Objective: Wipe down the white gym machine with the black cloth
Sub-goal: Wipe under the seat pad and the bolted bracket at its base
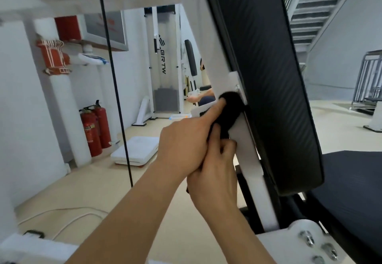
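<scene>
The white gym machine point(251, 160) fills the right half of the head view, its slanted white frame bar running from upper centre down to a bolted white plate at the bottom right.

At far left, a white pillar stands against the wall with a red fitting point(54, 58) on it, and two red fire extinguishers point(94, 128) stand on the floor at its foot. A thin black cable point(115, 90) hangs down just right of them, crossing the whole left part of the view. Beyond it a flat white object point(135, 153) lies on the pale floor, and further back stands a tall white weight tower point(163, 61) with black lettering.

Toward the centre, both forearms reach up from the bottom edge. The left hand point(184, 146) lies partly over the right, its index finger stretched out and pressing the black cloth point(228, 115) against the white frame bar; the other fingers curl around the cloth's lower part. The right hand point(215, 176) sits just below and touching the left one, fingers folded in, its thumb pinching the lower end of the cloth against the bar. The cloth is bunched into a dark wad, lying on the bar right beside the edge of the backrest.

To the right of the cloth, the long black padded backrest point(268, 77) leans along the frame, and the black seat pad point(351, 181) lies below it. At the upper right a white staircase point(314, 13) rises.
</scene>
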{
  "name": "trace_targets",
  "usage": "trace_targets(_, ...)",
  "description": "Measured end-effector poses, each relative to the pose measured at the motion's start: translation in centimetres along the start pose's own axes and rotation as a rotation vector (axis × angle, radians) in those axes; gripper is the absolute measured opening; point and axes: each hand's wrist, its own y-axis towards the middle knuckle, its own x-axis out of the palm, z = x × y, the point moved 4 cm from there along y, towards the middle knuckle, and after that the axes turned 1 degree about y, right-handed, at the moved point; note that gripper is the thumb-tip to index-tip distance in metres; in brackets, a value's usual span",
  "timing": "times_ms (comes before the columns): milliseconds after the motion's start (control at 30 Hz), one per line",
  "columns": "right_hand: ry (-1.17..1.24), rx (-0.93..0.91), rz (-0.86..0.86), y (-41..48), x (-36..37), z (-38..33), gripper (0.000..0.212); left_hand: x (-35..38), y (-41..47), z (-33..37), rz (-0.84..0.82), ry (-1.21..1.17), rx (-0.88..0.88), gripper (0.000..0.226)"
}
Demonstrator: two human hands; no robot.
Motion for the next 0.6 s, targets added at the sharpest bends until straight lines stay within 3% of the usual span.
trace_targets(133,0.113,-0.006,0.011,1.4,0.4,-1.1,0.089,-1.0,1.0,-1.4,0.040,-0.036,-0.028,0.062)
trace_targets(267,0.287,0.018,0.083,-0.7,0.8,1.3,0.092,1.0,-1.0,-0.6,-0.037,-0.327,-0.089,0.076)
trace_targets(400,0.324,0.100,0.088,-1.0,1.5,3.6,0.083,2.9,-2.5,-1.2,-0.031,-0.483,-0.239,0.051)
trace_targets(467,0.384,0.118,0.118,-0.6,1.4,3.1,0.067,2.3,-2.9,-1.3,0.016,-0.551,-0.330,0.040)
trace_targets(533,0.481,0.039,0.193,-0.3,0.4,1.0,0.054,0.2,-3.0,-0.8,0.114,-0.643,-0.311,0.036)
trace_targets(600,0.537,-0.099,0.284,0.0,-0.9,-1.4,0.059,-2.4,-1.8,0.2,0.209,-0.715,-0.207,0.027)
